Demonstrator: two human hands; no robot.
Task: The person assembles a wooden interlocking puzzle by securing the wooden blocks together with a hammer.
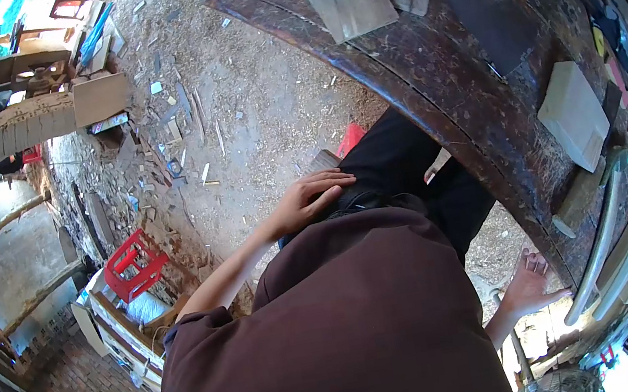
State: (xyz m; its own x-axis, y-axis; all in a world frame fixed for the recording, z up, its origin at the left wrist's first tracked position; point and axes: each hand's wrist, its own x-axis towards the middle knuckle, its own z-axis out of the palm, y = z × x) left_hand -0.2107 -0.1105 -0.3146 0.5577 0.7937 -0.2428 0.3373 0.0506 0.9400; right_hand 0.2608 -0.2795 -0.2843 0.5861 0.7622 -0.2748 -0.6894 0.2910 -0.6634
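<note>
I rest the left grip (pixel 313 198), unclenched, on dark trousers (pixel 389 156), the right grip (pixel 526 290), spread apart, beside the counter (pixel 471 107).

You have one left hand (pixel 318 197), one right hand (pixel 529 289), one bench (pixel 447 83), one thick pale block (pixel 574 112), one slotted red stool (pixel 150 269).

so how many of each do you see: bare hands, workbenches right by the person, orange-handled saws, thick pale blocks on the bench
Bare hands: 2, the left hand and the right hand
Workbench: 1
Orange-handled saw: 1
Thick pale block: 1
Total: 5
</note>
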